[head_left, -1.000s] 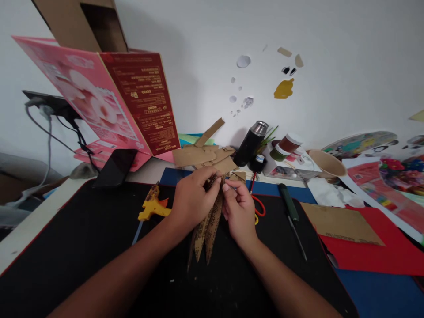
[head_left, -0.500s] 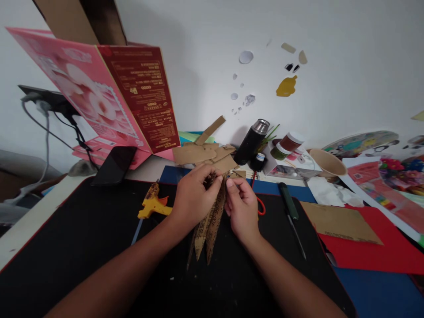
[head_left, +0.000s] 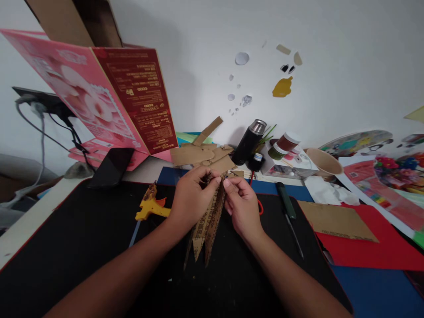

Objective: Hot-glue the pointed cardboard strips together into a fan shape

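Both of my hands meet at the top end of a bundle of pointed cardboard strips (head_left: 206,229) with dark printing, whose tips point down toward me. My left hand (head_left: 192,194) pinches the upper end from the left, thumb against the fingers. From the right, my right hand (head_left: 241,205) pinches the same end between thumb and forefinger, its other fingers curled. A yellow glue gun (head_left: 151,205) lies left of my left hand. Beyond my hands is a pile of cut cardboard pieces (head_left: 195,153). Red scissor handles (head_left: 260,207) show partly behind my right hand.
A green-handled screwdriver-like tool (head_left: 287,203) lies right on the black mat (head_left: 82,247). Farther right are a cardboard sheet (head_left: 338,221) and red paper (head_left: 380,247). A black flask (head_left: 247,143), paint jars (head_left: 287,142), a phone (head_left: 111,167) and a pink box (head_left: 89,97) stand or lie behind.
The view has shifted slightly, moving the background a little left. The cardboard strips have turned a little and their printed faces show more. Both hands keep their pinch.
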